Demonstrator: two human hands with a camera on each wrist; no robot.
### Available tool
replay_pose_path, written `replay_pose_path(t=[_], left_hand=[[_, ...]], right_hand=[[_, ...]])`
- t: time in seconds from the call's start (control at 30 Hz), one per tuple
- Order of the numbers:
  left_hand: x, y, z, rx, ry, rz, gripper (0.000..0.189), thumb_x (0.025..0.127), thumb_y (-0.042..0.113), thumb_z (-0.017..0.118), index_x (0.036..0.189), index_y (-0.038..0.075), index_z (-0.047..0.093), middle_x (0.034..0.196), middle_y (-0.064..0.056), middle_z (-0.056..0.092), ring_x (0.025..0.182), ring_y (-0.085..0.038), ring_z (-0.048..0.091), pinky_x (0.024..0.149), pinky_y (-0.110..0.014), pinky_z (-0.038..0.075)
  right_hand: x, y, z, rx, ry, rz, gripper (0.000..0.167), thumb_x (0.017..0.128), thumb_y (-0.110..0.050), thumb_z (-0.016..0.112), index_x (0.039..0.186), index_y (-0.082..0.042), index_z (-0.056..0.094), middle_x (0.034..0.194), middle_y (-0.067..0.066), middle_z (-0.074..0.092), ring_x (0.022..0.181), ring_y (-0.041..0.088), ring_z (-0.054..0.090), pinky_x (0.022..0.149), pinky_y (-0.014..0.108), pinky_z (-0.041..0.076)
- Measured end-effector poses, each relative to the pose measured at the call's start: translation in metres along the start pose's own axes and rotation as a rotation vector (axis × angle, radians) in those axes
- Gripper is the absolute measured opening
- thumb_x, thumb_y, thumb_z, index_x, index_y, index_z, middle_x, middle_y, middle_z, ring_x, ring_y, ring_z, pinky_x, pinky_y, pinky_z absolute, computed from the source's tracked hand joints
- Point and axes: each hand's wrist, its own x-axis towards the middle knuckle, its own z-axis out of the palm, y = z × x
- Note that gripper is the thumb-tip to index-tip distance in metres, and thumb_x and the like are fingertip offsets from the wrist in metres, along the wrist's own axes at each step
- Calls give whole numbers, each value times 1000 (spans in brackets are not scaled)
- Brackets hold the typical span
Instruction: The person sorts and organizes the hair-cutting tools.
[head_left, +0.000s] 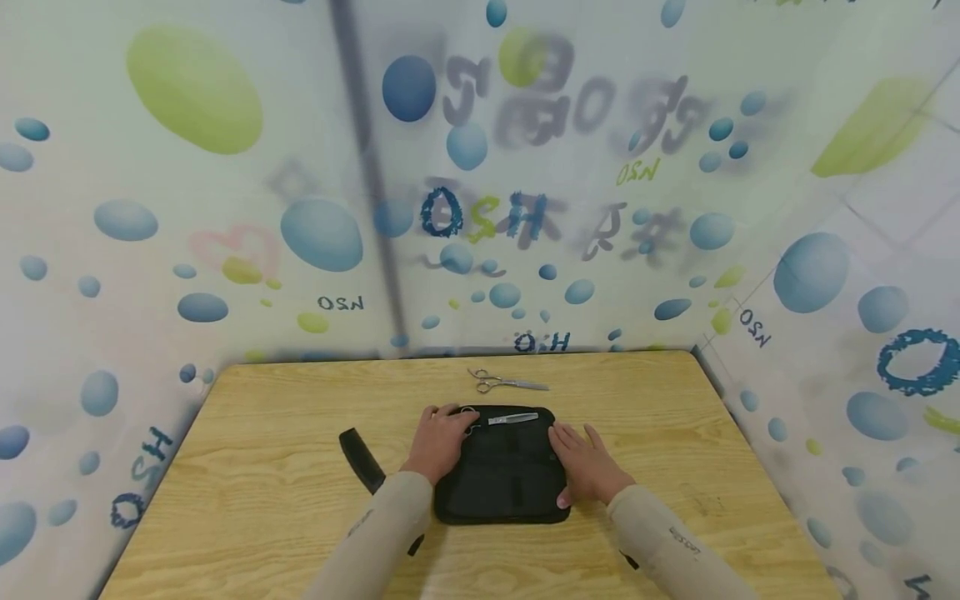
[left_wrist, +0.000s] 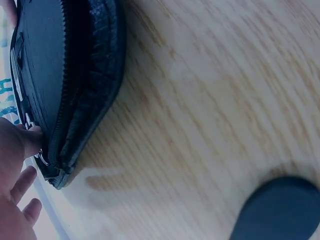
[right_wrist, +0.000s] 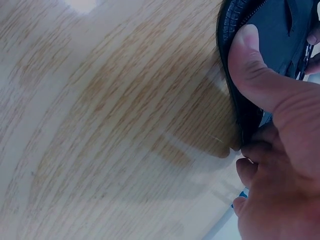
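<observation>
A black zip case (head_left: 498, 500) lies on the wooden table between both hands. Near its far edge sits a pair of thinning-style scissors (head_left: 513, 418), blade pointing right. My left hand (head_left: 437, 442) is at the case's far left corner, its thumb over the scissors' finger rings; in the left wrist view its other fingers (left_wrist: 22, 185) spread loosely past the corner. My right hand (head_left: 588, 467) rests along the right side, fingers extended toward the far corner. Its thumb (right_wrist: 247, 50) presses on the case's rim in the right wrist view.
Another pair of silver scissors (head_left: 510, 383) lies beyond the case, toward the table's back edge. To the left is a black strap-like piece (head_left: 360, 458), partly behind my left sleeve. Patterned fabric walls (head_left: 315, 317) rise behind and beside the table (head_left: 262, 467).
</observation>
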Motion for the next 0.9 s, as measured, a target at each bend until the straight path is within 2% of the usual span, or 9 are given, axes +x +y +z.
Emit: replay_pose_path(t=[0.1,0.47,0.73,0.9], left_hand=[[0,-1,0,9,-17,-3,34,91,15,68,123,22,67,117,4,72,125,-23,57,101,-49,43],[4,0,4,8,-14,-1,33,92,16,67,124,23,66,118,3,72,124,-24,58,101,-49,43],[3,1,8,20,9,6,30,94,15,63,123,24,67,114,3,73,122,-23,59,98,-48,45],[3,3,5,42,-19,3,31,95,13,61,124,24,66,114,3,73,123,-23,58,100,-48,45]], right_hand=[[1,0,0,12,-6,-5,112,64,-44,86,151,-1,30,161,13,27,150,29,24,121,56,8],[0,1,0,28,-13,-8,111,65,-44,85,152,-3,29,161,12,25,151,28,23,121,58,6],[0,1,0,24,-18,-2,112,65,-45,85,152,-3,29,161,12,25,150,28,23,121,57,6],[1,1,0,16,-22,-1,112,65,-46,85,152,-3,29,162,12,25,151,28,22,121,57,6]])
